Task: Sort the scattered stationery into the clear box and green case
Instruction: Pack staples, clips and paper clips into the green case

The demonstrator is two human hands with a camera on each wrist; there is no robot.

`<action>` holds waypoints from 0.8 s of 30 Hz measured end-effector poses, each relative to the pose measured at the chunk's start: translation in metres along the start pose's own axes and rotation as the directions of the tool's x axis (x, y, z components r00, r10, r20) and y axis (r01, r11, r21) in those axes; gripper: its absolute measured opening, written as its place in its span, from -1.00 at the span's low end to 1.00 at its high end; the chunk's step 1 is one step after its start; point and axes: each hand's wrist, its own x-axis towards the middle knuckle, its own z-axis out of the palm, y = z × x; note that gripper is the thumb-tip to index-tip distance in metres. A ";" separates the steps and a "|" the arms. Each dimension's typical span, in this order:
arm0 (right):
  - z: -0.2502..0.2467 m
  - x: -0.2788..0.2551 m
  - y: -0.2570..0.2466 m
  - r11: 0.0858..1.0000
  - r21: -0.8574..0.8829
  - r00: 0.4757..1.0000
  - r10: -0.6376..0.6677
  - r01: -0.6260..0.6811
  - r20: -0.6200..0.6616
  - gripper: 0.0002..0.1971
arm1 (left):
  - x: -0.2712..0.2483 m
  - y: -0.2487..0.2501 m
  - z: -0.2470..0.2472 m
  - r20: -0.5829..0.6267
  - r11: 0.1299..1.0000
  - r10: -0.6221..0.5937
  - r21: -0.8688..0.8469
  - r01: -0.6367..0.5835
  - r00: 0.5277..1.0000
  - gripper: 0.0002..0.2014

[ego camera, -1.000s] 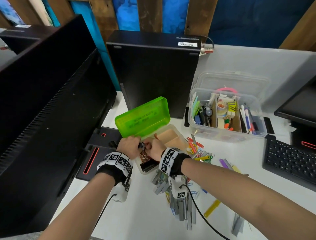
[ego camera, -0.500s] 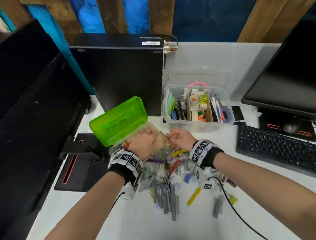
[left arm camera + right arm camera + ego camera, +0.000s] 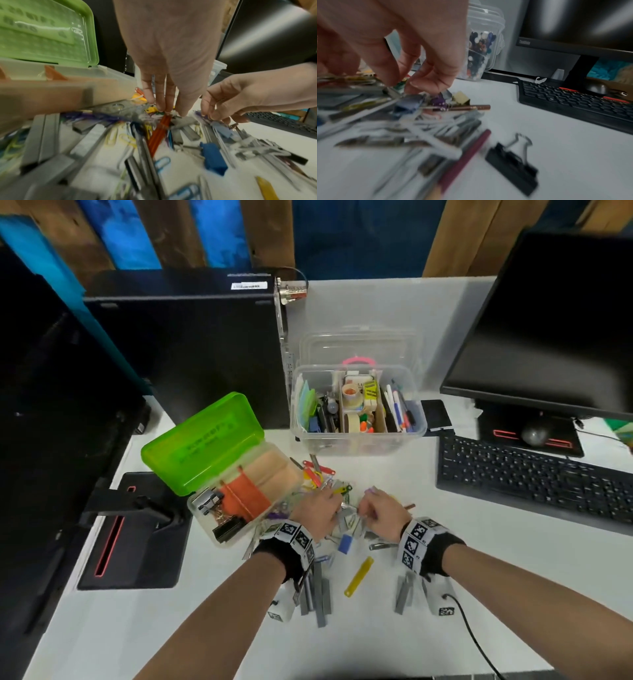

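Reaching into: the pile of loose stationery (image 3: 329,542) on the white desk (image 3: 445,594), both hands down on its far edge, side by side.
Green case (image 3: 233,474): at the left, lid up, its tray holding black clips and orange and tan dividers; the pile starts just beside its right corner.
Left hand (image 3: 317,513): fingers straight, tips pressed down on the top end of an orange stick (image 3: 160,133); it looks to grip nothing, though the tips are partly hidden in the clutter.
Orange stick: long axis runs from the left fingertips back toward the wrist, so the hand lies in line with it, not across it.
Right hand (image 3: 380,510): fingers bent, tips close together over a blue clip (image 3: 409,103) and a purple one (image 3: 437,100); blur keeps me from telling whether it has pinched anything yet.
Clear box (image 3: 358,412): beyond the hands and a little to the right, open, already holding tape rolls, pens and notes in 3 sections.
Which hand is nearer: the left to the green case, the right to the clear box.
What the move turns on: my guess is clips go left to the case, while long pieces would go forward and right.
Still loose: grey staple strips (image 3: 320,594), a yellow strip (image 3: 358,576) and 1 black clip (image 3: 513,161) lie nearer the body, behind both hands.
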 end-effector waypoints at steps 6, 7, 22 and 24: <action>-0.005 -0.006 0.006 0.987 -0.148 0.997 -0.055 0.064 0.060 -0.82 | -0.003 -0.002 0.005 0.005 0.988 -0.048 -0.144 0.049 0.999 -0.81; -0.008 -0.004 0.006 0.987 -0.154 0.998 -0.036 0.045 0.060 -0.82 | -0.004 -0.004 0.004 -0.023 0.982 -0.072 -0.178 0.067 0.997 -0.81; 0.008 0.035 -0.018 0.989 -0.146 0.999 0.016 -0.009 0.045 -0.90 | -0.003 -0.026 -0.006 -0.109 0.953 -0.303 -0.056 0.298 0.947 -0.79; 0.008 0.034 -0.014 0.993 -0.120 0.997 0.023 -0.015 0.067 -0.88 | 0.000 -0.025 -0.004 -0.089 0.953 -0.296 0.039 0.300 0.951 -0.76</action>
